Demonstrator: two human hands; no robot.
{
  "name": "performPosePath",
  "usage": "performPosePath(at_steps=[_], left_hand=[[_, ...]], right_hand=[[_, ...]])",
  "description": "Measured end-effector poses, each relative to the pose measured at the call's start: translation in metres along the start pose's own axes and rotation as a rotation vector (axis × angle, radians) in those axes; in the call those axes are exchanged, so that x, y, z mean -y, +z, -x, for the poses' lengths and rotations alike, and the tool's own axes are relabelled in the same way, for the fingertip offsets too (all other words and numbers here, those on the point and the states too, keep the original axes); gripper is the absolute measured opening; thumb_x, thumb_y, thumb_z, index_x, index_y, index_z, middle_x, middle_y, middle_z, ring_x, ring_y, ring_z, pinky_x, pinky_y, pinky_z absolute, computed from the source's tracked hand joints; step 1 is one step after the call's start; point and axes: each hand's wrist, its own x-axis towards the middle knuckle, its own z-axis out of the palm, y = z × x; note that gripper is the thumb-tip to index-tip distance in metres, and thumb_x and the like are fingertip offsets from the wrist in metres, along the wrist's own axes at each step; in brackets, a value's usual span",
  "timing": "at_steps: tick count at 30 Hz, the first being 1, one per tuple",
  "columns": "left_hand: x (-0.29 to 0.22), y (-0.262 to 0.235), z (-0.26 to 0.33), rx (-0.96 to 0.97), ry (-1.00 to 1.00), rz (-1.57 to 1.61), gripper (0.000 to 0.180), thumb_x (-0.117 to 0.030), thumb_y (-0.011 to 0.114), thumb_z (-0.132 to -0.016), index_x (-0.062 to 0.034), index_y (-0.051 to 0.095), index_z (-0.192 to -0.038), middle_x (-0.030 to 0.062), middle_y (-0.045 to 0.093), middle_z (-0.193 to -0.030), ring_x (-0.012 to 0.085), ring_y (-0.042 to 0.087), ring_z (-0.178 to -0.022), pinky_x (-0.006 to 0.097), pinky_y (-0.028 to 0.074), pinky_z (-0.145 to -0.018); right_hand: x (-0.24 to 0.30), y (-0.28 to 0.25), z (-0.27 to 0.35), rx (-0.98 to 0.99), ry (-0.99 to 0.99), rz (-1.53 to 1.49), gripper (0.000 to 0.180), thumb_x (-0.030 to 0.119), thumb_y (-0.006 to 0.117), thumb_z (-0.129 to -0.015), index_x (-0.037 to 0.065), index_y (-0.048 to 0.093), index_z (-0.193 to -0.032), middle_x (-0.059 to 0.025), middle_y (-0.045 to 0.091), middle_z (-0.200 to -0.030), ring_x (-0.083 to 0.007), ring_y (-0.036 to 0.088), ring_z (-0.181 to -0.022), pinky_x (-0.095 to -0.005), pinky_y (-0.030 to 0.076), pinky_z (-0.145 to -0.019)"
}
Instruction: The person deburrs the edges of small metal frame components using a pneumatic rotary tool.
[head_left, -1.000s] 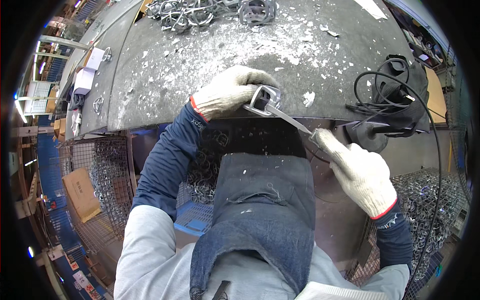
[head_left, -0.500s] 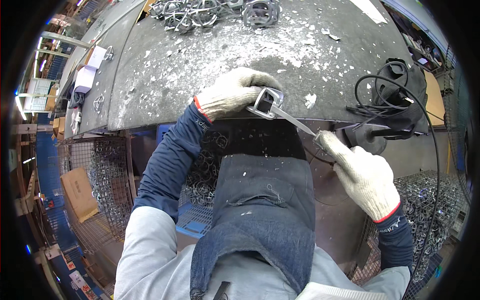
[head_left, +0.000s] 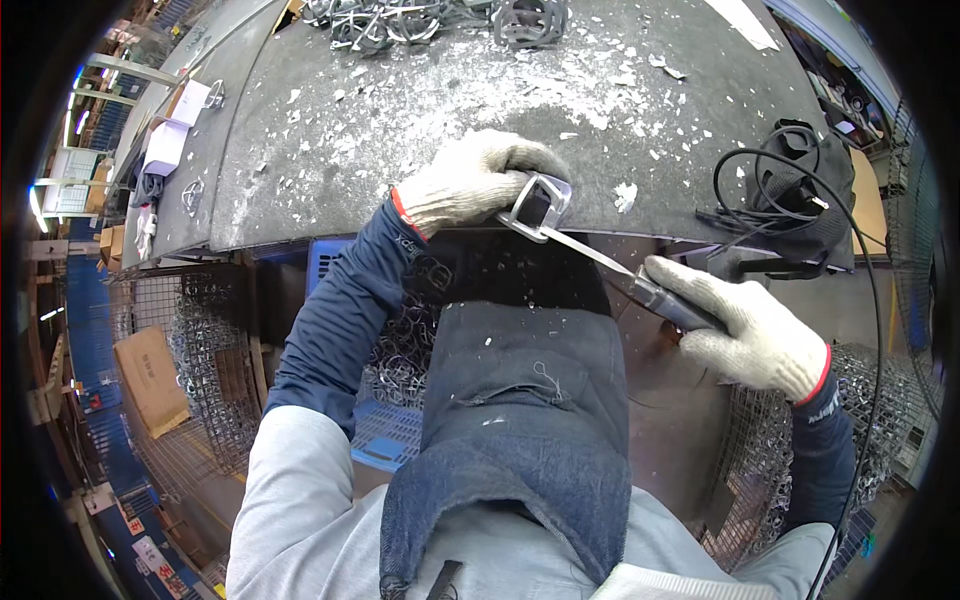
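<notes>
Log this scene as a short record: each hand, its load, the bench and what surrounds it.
Left hand: gloved, gripping an open metal frame
Right hand: gloved, holding a thin-bladed tool by its handle
Blade: far end at the frame; exact contact unclear
Workbench: dark top strewn with white flakes
Bench, far side: cluster of metal parts
Bench, right: looped black cable
Below right: wire-mesh basket with metal pieces
</notes>
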Motion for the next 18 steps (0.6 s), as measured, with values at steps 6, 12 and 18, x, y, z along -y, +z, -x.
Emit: performPosePath(at_steps=[6,12,18], left_hand=[[0.004,0.001,0.002,-0.033,-0.014,-0.005,0.043,0.000,0.068,-0.099,-0.0004,0.080,-0.140,0.0080,0.084,-0.127,0.0160,0.077,-0.117,0.033,0.061,-0.108],[0.002,0.002,-0.003,-0.005,0.029,-0.006,0.042,0.003,0.071,-0.097,-0.0015,0.081,-0.138,0.0100,0.084,-0.130,0.0172,0.077,-0.119,0.034,0.061,-0.109],[-0.001,0.005,0.003,-0.039,0.005,-0.012,0.043,-0.002,0.066,-0.099,0.0002,0.079,-0.139,0.0090,0.084,-0.128,0.0160,0.076,-0.118,0.032,0.060,-0.106]], right_hand=[[0.016,-0.012,-0.008,0.129,0.245,-0.332,0.091,0.008,0.068,-0.096,0.009,0.038,-0.182,-0.0172,0.066,-0.164,-0.0218,0.068,-0.114,-0.0328,0.057,-0.094],[0.019,0.001,-0.012,0.113,0.325,-0.586,0.093,0.008,0.066,-0.099,0.013,0.031,-0.186,-0.0046,0.074,-0.108,-0.0045,0.054,-0.066,-0.0220,0.048,-0.053],[0.013,0.014,-0.004,-0.009,0.180,-0.348,0.085,0.010,0.067,-0.101,0.016,0.043,-0.181,-0.0062,0.073,-0.090,-0.0171,0.070,-0.072,-0.0363,0.059,-0.066]])
